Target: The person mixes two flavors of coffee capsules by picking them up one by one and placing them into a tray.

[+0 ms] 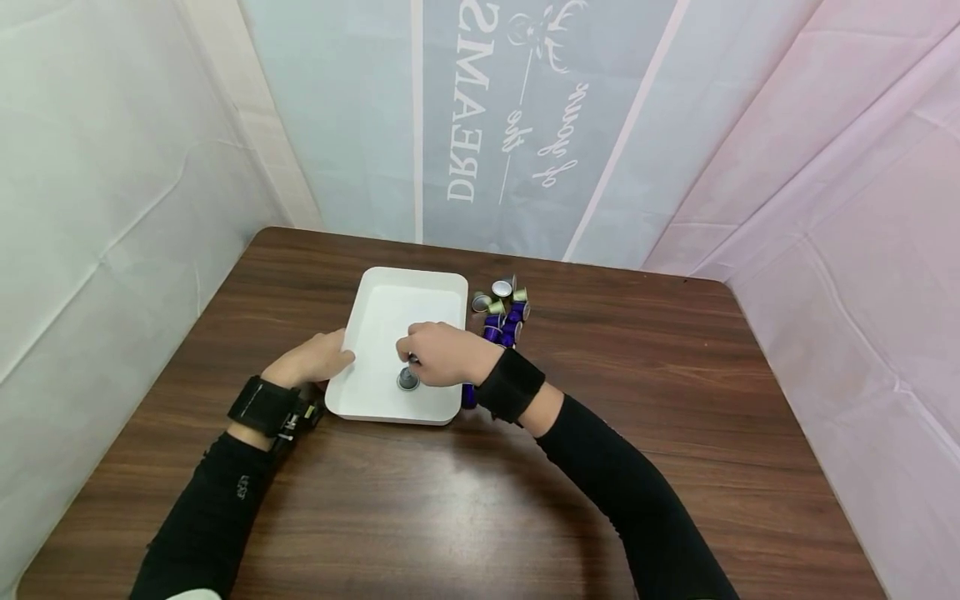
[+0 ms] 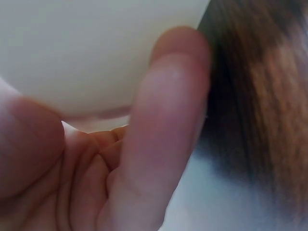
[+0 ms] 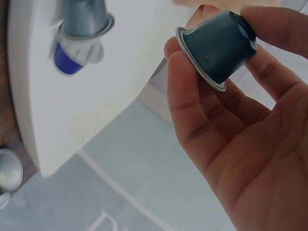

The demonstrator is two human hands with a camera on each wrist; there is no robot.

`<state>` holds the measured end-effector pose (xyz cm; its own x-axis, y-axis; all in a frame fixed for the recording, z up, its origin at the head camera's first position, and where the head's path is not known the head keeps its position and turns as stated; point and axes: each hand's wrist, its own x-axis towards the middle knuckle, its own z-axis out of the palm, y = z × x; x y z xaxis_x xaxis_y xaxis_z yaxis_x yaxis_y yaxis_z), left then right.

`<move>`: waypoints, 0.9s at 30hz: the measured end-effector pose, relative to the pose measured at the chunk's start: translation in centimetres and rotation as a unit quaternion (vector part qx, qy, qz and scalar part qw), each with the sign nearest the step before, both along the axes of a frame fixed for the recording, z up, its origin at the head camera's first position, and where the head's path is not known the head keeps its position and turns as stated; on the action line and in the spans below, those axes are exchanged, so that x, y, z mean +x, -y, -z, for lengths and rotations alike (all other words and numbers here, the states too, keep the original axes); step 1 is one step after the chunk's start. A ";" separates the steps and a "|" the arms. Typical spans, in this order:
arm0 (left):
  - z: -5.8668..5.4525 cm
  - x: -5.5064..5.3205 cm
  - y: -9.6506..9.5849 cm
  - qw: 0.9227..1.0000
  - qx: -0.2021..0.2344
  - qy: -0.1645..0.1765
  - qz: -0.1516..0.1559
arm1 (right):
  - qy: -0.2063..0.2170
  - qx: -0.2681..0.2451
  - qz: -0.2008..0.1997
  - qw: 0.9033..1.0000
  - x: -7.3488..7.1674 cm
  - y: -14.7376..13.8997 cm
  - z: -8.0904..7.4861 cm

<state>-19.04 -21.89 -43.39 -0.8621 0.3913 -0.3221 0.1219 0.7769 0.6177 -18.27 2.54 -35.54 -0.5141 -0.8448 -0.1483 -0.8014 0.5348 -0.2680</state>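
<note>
Printed cloth (image 1: 352, 133) hangs behind a brown table (image 1: 660, 358), on it a white tray (image 1: 408, 293) gripped by the left hand (image 1: 318, 358). The right hand (image 1: 450, 353), near a capsule heap (image 1: 512, 328) its wristband (image 1: 512, 385) partly screens, pinches a teal capsule (image 3: 219, 45) over the tray. Inside, a grey capsule (image 3: 84, 19) touches a blue one (image 3: 66, 61).

A shiny teal capsule (image 3: 219, 45) with a pale rim is held tilted in the right fingers (image 3: 184, 101), above the rectangular white tray (image 1: 397, 292); another teal capsule (image 1: 407, 380) sits inside; left fingers (image 2: 159, 115) grip the tray, near the far edge of the table (image 1: 645, 367)
</note>
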 end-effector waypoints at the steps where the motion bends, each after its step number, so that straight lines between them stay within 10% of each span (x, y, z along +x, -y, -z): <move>1: 0.0 0.0 0.0 1.000 -0.001 0.001 0.000 | 0.006 0.004 0.000 1.000 0.1 0.3 0.1; 27: 0.1 -0.3 0.1 1.000 0.005 0.017 -0.011 | 0.014 0.044 0.005 0.999 0.5 4.4 3.4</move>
